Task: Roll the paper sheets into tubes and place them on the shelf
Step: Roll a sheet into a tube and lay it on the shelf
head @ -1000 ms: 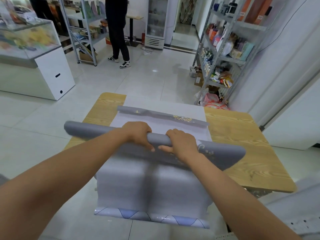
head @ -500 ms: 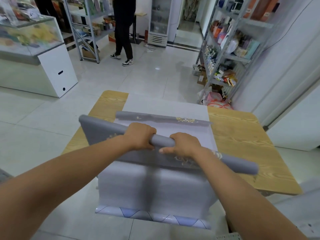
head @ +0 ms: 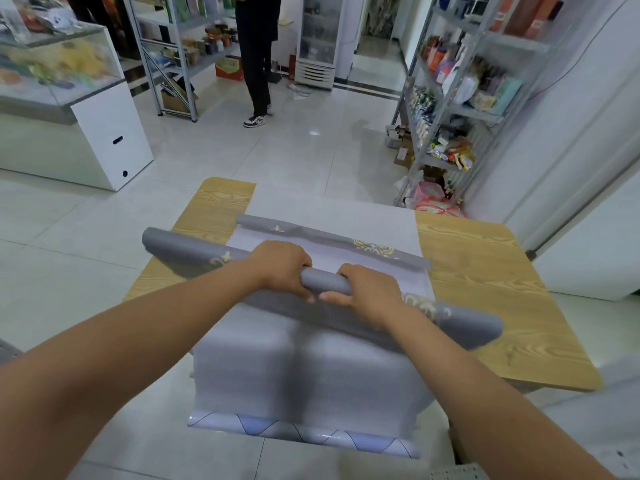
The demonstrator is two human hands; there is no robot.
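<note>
1. My left hand [head: 280,268] and right hand [head: 369,294] sit side by side at the middle of the grey roll [head: 323,283]; both sets of fingers are curled shut around it, thumbs underneath.
2. The grey roll lies across the wooden table [head: 485,271], its ends pointing toward ten and four o'clock; it looks mostly wound, though its left end flares loose — I judge it not yet a tight tube.
3. At twelve o'clock, just beyond my hands, a second rolled grey sheet [head: 332,239] rests on the flat pale sheets [head: 311,368]; those hang over the near table edge at six o'clock, unrolled.
4. The metal shelf [head: 450,109] stands well apart at one o'clock; I cannot tell whether any tubes are on it — so finishing this roll, rolling the stack and all shelving appear left.
</note>
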